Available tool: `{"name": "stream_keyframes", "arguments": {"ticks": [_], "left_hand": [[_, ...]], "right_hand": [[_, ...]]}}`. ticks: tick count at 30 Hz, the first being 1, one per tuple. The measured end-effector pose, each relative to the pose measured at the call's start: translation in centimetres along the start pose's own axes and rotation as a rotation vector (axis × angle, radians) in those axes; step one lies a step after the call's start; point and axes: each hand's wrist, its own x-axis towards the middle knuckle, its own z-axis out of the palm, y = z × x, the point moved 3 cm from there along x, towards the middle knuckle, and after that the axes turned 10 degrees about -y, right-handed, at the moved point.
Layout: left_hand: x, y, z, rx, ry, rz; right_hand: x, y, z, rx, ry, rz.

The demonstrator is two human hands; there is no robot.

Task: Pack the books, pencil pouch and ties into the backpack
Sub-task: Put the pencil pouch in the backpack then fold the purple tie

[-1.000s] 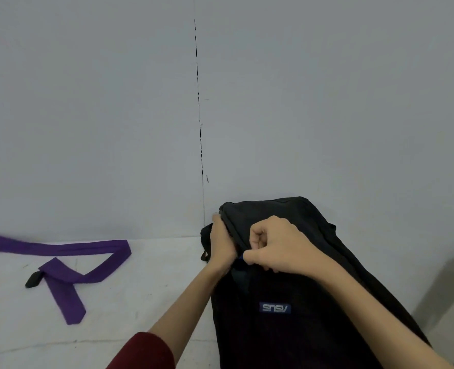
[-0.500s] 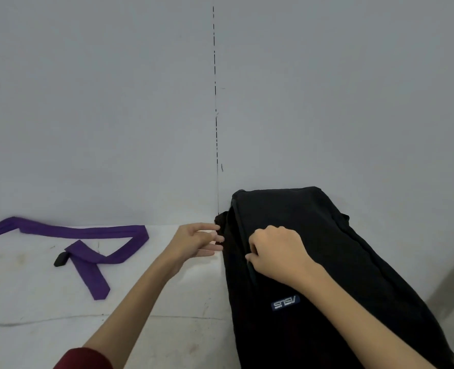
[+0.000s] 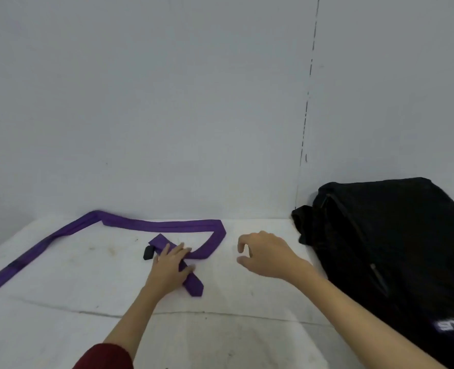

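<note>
A long purple tie (image 3: 164, 226) lies on the white table (image 3: 60, 328), looping back on itself near the middle. My left hand (image 3: 171, 267) lies flat on the tie's narrow end, fingers straight. My right hand (image 3: 265, 255) hovers just right of the loop, fingers loosely curled and holding nothing. The black backpack (image 3: 396, 249) leans against the wall at the right, apart from both hands. No books or pencil pouch show.
A small black object (image 3: 148, 253) lies beside the tie under my left fingertips. A grey wall (image 3: 167, 102) rises right behind the table. Bare white tabletop, cracked across, stretches in front of the hands.
Both hands left the backpack and moved left to the tie. My left hand now presses on the tie. The view has swung left, so the backpack sits at the right edge.
</note>
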Motion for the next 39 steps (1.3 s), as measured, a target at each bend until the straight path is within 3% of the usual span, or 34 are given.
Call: {"name": "stream_keyframes", "arguments": {"ticks": [3, 8, 10, 13, 16, 19, 21, 24, 26, 29, 31, 36, 39], "left_hand": [[0.8, -0.6, -0.4, -0.13, 0.126, 0.154], [-0.6, -0.5, -1.8, -0.383, 0.251, 0.26], [-1.3, -0.7, -2.7, -0.454, 0.205, 0.325], [-1.7, -1.8, -3.4, -0.381, -0.008, 0.393], [-1.4, -3.6, -4.1, -0.384, -0.079, 0.385], [-0.7, -5.6, -5.4, -0.397, 0.009, 0.352], [0.0, -6.4, -5.6, -0.412, 0.039, 0.333], [0.7, -6.8, -6.0, -0.451, 0.211, 0.385], [1.6, -6.0, -6.1, -0.361, 0.221, 0.443], [4.1, -4.9, -5.6, -0.047, 0.025, 0.361], [5.5, -4.7, -5.1, 0.142, -0.088, 0.29], [6.9, -5.5, -5.5, 0.002, 0.02, 0.277], [6.9, -6.5, -5.1, -0.069, -0.235, 0.278]], "right_hand": [[4.6, -2.4, 2.8, 0.052, -0.023, 0.002], [9.5, -5.2, 6.7, 0.04, -0.036, 0.011], [10.4, -5.8, 7.7, 0.055, 0.003, 0.019], [10.4, -6.7, 7.7, -0.054, 0.08, 0.052], [9.1, -5.2, 6.1, -0.063, 0.152, 0.222], [6.7, -2.0, 3.9, 0.112, 0.352, 0.446], [4.6, -0.5, 2.1, 0.347, 0.579, 0.565], [2.5, 0.4, -0.8, 0.731, 0.859, 0.529], [1.8, -0.2, -2.6, 0.896, 0.81, 0.371], [0.8, -2.0, -4.7, 0.929, 0.645, 0.149], [-0.2, -2.5, -6.0, 0.935, 0.628, 0.069], [-2.6, -1.4, -5.8, 1.067, 0.501, 0.001], [-2.8, -0.3, -4.3, 1.141, 0.484, 0.045]]}}
